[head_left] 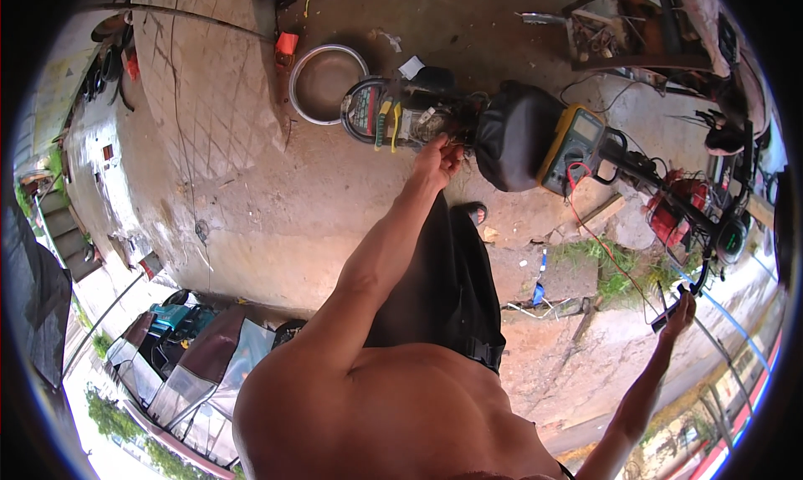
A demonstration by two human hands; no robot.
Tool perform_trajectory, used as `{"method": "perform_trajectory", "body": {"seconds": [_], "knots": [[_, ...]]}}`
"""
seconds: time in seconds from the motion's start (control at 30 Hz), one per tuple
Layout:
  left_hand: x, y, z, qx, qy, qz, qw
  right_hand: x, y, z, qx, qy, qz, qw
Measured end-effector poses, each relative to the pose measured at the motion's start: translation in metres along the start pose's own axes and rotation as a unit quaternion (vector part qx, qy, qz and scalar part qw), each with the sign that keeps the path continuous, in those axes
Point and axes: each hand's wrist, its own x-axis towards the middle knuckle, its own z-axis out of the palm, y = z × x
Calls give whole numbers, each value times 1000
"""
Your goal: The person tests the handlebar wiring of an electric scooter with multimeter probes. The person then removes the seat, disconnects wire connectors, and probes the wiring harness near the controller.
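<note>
An electric scooter stretches from the middle to the right, with a black seat (517,137) and a handlebar (708,272). My left hand (439,162) is at its open rear part, among exposed wiring (456,122) behind the seat. Its fingers are closed in a pinch; what they hold is too small to make out. Far to the right, my right hand (684,311) is wrapped round the handlebar grip (665,319). A yellow-edged multimeter (572,149) leans against the seat, with a red test lead (577,175) running from it. Green-handled pliers (382,122) and a yellow-handled tool (396,127) lie on the rear rack.
A metal wheel rim (293,91) lies on the concrete floor beside the rear rack, near an orange-red object (287,43). A cluttered metal frame (640,61) stands at the far right. Below the multimeter lies a blue-handled tool (539,292). A covered vehicle (188,367) is at lower left.
</note>
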Motion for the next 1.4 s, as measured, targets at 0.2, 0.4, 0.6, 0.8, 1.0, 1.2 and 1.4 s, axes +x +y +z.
{"method": "perform_trajectory", "body": {"seconds": [0.2, 0.4, 0.6, 0.8, 1.0, 1.2, 1.4], "knots": [[18, -6, -37, 207, -82, 90, 971, 7, 13, 5, -10, 1, -24, 1000], [53, 13, -96, 469, -95, 345, 807, 15, 13, 42, -5, -28, -55, 998], [34, -29, -61, 367, -109, 239, 893, -3, 11, 5, 1, -8, -64, 998], [40, -50, -46, 456, -22, 209, 865, -20, 0, -7, -50, 11, -81, 995], [68, -14, -119, 542, -47, 428, 722, -15, 0, 48, 22, -35, -121, 992], [24, -46, -49, 365, 7, 221, 904, -92, -24, 22, 66, 6, -159, 985], [32, -38, -59, 259, -26, 176, 949, -210, -49, 101, 186, -73, -170, 965]]}}
